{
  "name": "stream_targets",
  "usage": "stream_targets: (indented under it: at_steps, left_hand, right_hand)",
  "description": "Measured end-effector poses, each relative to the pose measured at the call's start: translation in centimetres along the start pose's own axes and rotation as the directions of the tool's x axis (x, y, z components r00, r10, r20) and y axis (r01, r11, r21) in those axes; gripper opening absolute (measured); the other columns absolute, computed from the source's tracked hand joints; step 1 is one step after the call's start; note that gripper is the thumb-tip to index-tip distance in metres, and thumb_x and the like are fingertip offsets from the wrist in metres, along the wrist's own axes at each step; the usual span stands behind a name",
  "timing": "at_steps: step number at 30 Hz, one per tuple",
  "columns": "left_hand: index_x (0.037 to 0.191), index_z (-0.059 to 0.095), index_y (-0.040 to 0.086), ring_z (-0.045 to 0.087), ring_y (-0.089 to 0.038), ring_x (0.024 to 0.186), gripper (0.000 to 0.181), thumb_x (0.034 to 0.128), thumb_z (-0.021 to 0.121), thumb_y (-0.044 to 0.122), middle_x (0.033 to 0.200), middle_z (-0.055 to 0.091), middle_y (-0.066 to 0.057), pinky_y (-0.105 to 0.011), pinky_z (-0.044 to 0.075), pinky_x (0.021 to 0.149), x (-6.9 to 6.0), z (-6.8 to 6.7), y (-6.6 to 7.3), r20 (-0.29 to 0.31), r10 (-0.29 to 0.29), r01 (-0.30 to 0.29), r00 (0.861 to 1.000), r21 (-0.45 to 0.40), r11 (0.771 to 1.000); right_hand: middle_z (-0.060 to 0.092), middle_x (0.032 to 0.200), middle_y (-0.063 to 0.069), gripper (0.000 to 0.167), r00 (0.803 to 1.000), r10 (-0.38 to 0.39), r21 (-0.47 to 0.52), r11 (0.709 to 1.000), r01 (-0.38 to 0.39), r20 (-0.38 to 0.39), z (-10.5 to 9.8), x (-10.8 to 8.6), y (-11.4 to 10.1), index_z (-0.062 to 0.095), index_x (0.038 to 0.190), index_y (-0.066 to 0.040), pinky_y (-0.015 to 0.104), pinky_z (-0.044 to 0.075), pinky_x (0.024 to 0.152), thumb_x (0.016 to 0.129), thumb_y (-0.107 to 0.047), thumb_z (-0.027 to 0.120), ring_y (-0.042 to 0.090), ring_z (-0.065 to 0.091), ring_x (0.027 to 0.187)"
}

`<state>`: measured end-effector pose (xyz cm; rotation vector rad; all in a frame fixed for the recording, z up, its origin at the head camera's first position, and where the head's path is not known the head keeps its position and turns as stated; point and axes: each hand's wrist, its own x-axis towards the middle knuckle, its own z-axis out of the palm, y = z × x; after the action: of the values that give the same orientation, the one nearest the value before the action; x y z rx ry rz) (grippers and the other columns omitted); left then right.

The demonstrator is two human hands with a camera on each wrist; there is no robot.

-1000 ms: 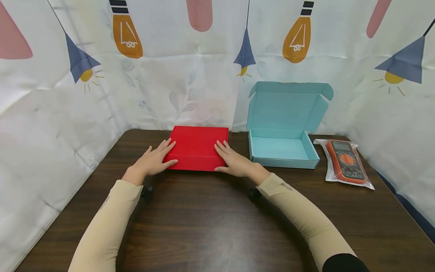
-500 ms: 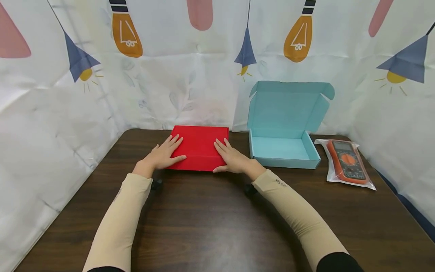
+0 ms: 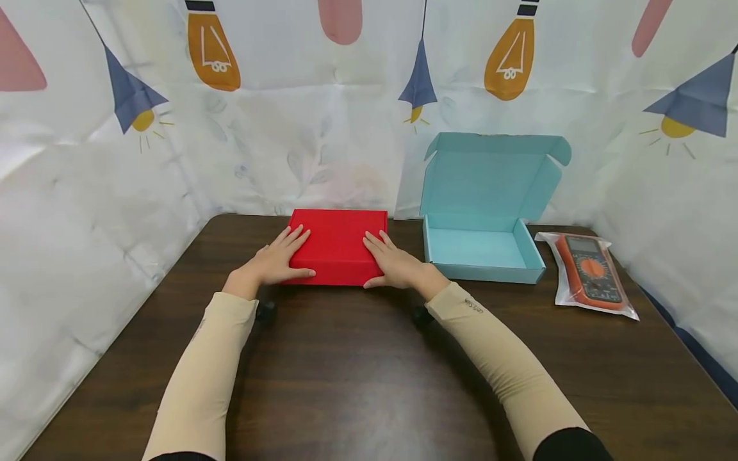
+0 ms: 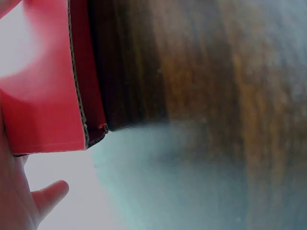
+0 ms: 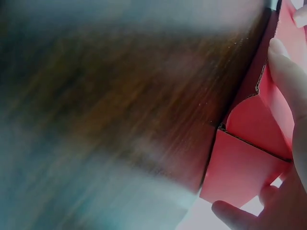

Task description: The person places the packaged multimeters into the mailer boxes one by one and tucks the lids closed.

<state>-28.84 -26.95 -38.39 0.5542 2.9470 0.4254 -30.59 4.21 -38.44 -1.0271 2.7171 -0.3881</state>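
Observation:
A closed red box [image 3: 337, 238] lies flat at the back of the table, left of the middle. On its left side rests my left hand [image 3: 275, 261], fingers spread over the lid and thumb along the front edge. My right hand [image 3: 399, 264] lies on the box's right front part with straight fingers. In the left wrist view the box [image 4: 48, 81] shows a cardboard edge, with part of the left hand [image 4: 21, 201] beside it. The right wrist view shows the box's corner [image 5: 244, 167] and the right hand [image 5: 288, 191] against it.
A light blue box [image 3: 478, 250] stands with its lid raised, right of the red box. Farther right, an orange multimeter [image 3: 590, 269] lies in a clear bag. The brown table [image 3: 346, 371] has a printed white curtain [image 3: 259, 128] behind it.
Since a second ago my left hand has slid a little to the right on the red box. My right hand has barely moved. The whole head view has shifted slightly.

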Motion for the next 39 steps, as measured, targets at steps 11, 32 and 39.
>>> stream_targets:
  at_steps: [11, 32, 39]
  left_hand:
    - [0.165, 0.016, 0.009, 0.004, -0.042, 0.154, 0.102, 0.0893, 0.073, 0.048, 0.170, 0.009, -0.018, -0.077, 0.023, 0.109, 0.4, 0.1, 0.2, -0.004, -0.031, 0.031, 1.000, 0.027, 0.999]
    - [0.165, 0.014, 0.007, 0.004, -0.044, 0.153, 0.112, 0.0813, 0.082, 0.041, 0.169, 0.008, -0.019, -0.075, 0.028, 0.107, 0.5, 0.1, 0.1, 0.005, -0.038, 0.038, 0.999, -0.009, 0.999]
    - [0.164, 0.017, 0.006, 0.005, -0.044, 0.153, 0.108, 0.0840, 0.081, 0.039, 0.169, 0.010, -0.020, -0.074, 0.030, 0.107, 0.4, 0.4, 0.2, -0.034, -0.026, 0.026, 0.999, 0.012, 1.000]
  right_hand:
    - [0.021, 0.165, 0.013, 0.103, 0.999, 0.031, -0.120, 0.992, -0.035, -0.042, -0.3, 0.6, -0.6, 0.024, 0.161, -0.007, 0.050, 0.047, 0.105, 0.084, -0.040, 0.084, 0.035, 0.016, 0.152]
    - [-0.002, 0.171, 0.012, 0.110, 0.997, 0.080, -0.069, 0.994, -0.080, 0.001, 0.1, 0.9, -0.7, 0.006, 0.166, -0.012, 0.040, 0.051, 0.102, 0.088, -0.038, 0.080, 0.034, -0.001, 0.156]
    - [0.010, 0.170, 0.013, 0.107, 0.993, 0.104, -0.166, 0.980, -0.111, -0.050, 0.5, 1.3, -0.8, 0.015, 0.165, -0.013, 0.047, 0.045, 0.109, 0.086, -0.038, 0.082, 0.033, 0.011, 0.154]
